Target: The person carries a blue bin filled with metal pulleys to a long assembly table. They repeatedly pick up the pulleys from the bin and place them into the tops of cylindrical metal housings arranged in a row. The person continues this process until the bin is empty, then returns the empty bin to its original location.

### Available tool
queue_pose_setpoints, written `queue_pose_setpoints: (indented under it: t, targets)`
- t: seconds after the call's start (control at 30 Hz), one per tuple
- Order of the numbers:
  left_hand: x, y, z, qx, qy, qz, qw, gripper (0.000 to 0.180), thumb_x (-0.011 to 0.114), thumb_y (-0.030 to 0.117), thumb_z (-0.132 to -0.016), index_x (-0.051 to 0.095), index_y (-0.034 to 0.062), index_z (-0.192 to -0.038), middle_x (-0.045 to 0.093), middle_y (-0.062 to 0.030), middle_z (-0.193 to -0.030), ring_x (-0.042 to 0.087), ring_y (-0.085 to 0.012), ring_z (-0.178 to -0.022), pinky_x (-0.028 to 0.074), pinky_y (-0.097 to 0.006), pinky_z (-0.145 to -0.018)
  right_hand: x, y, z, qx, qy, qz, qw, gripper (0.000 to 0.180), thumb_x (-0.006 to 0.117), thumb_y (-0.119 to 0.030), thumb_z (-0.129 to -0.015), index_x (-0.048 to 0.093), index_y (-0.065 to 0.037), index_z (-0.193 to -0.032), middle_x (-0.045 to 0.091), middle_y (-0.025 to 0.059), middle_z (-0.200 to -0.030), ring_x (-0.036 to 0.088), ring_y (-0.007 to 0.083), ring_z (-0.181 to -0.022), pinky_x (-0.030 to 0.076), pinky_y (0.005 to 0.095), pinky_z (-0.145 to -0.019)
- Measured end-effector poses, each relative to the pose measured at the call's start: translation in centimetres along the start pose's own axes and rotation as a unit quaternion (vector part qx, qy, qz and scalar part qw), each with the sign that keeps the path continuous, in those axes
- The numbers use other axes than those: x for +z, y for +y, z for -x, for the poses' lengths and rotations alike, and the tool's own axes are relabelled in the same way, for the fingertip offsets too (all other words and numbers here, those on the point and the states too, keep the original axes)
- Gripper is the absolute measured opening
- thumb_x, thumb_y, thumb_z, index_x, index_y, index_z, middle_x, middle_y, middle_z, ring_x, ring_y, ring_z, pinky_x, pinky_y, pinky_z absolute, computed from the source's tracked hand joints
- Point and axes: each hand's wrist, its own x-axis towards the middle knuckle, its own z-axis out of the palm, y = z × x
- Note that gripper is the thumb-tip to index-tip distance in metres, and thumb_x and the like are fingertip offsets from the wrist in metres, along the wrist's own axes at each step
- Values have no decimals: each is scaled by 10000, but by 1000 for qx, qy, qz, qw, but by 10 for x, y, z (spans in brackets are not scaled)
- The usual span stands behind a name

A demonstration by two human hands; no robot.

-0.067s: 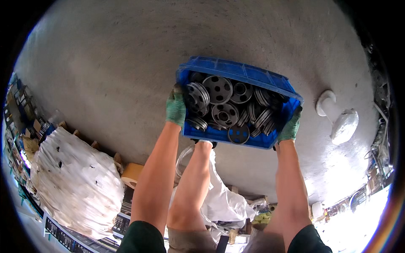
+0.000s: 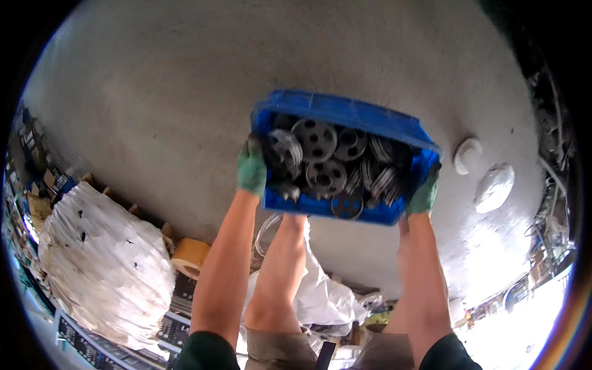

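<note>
Blue crate [image 2: 345, 110] of dark wheel-like discs [image 2: 322, 166] sits slightly lower in my view than a moment ago, and blurrier, so I judge it's still being carried. It hangs between the gloved left hand [image 2: 251, 169] and right hand [image 2: 424, 192], well apart, each gripping one end

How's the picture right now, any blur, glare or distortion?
Head view: crate and wheels smeared, as if by motion; glare on the floor at right; lower right washed out white; dark fisheye rim, with edges curving near it.
</note>
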Motion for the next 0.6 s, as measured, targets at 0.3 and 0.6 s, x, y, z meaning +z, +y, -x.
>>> queue_pose_setpoints:
  t: [0.3, 0.6]
  targets:
    - [-249, 160, 306, 38, -53, 245, 967, 445, 538, 291, -1072, 501, -30, -1379, 620, -99, -1262, 573, -167, -1125, 475, -319, -987, 133, -260, 296, 66, -173, 164, 969, 633, 381, -506, -1089, 443, -31, -1502, 527, 94, -1487, 513, 245, -1327, 360, 388, -1175]
    - [-429, 377, 489, 293, 161, 421, 843, 524, 705, 297, -961, 572, -39, -1341, 679, -100, -1186, 626, -169, -1062, 512, -316, -938, 416, -441, 526, -254, -420, 191, 850, 506, 558, -358, -1018, 564, 34, -1337, 668, 79, -1173, 622, 164, -1047, 509, 302, -913]
